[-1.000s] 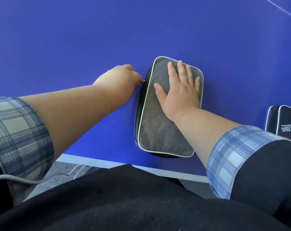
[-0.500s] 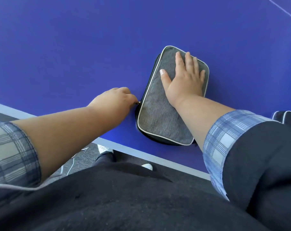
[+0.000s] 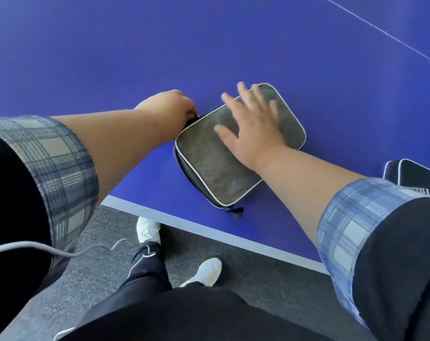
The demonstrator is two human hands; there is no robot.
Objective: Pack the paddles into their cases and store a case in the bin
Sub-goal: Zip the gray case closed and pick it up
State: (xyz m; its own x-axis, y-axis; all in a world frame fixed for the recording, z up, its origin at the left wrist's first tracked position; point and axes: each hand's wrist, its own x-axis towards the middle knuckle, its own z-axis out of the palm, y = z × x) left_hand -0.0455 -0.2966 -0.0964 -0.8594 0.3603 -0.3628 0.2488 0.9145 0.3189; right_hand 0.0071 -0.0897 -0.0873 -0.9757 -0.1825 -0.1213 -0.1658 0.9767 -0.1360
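A grey fabric paddle case [image 3: 216, 163] with white piping and a black zipped side lies flat on the blue table [image 3: 135, 57], near its front edge. My right hand [image 3: 253, 126] lies flat on the case top with fingers spread. My left hand [image 3: 169, 107] is at the case's far left corner, fingers curled and pinching the zipper pull there. A second black zipper pull [image 3: 237, 211] hangs at the case's near corner. No paddle shows; the case's inside is hidden.
A second, black case [image 3: 413, 173] with white piping and printing lies at the right edge, partly behind my right sleeve. The table's white-edged front border [image 3: 209, 230] runs diagonally. Below it are grey carpet and my white shoes [image 3: 206, 269]. A grey cable [image 3: 36, 248] crosses my left side.
The case has turned counter-clockwise on the table under my right hand. My left hand, still at the zipper, has travelled round to the case's far left corner. The view has tilted down to the floor.
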